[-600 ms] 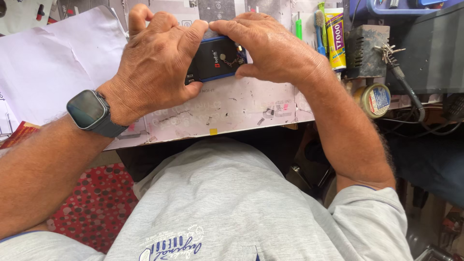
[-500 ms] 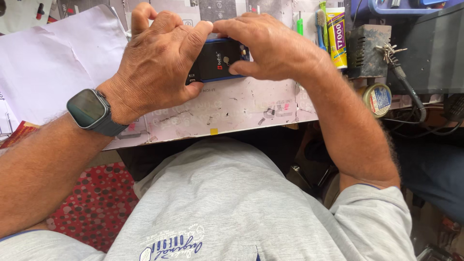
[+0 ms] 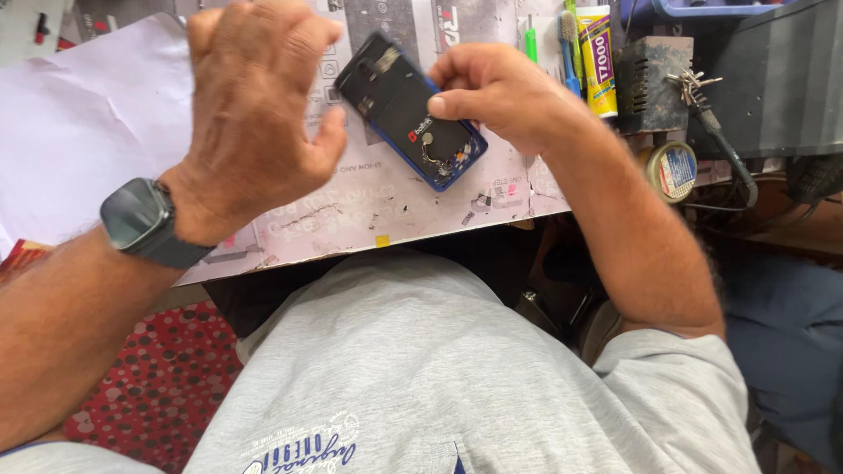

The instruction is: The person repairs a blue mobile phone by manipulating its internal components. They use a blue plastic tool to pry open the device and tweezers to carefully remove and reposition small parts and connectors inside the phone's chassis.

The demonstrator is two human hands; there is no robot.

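While it lies tilted over the worn work mat point(image 3: 395, 219), the opened blue phone point(image 3: 411, 112), dark insides showing, is pinched at its right edge by the right hand point(image 3: 496, 92). Left hand point(image 3: 250, 114): raised just left of it, fingers curled, grasping nothing, watch point(image 3: 140, 219) on wrist. Right, well apart: yellow glue tube point(image 3: 600, 60), tape roll point(image 3: 672, 168).

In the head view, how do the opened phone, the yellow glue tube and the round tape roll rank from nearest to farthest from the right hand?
1. Opened phone: held by the right hand, on its left.
2. Yellow glue tube: just right of the hand, at the back of the bench.
3. Round tape roll: farther right, near the bench edge.
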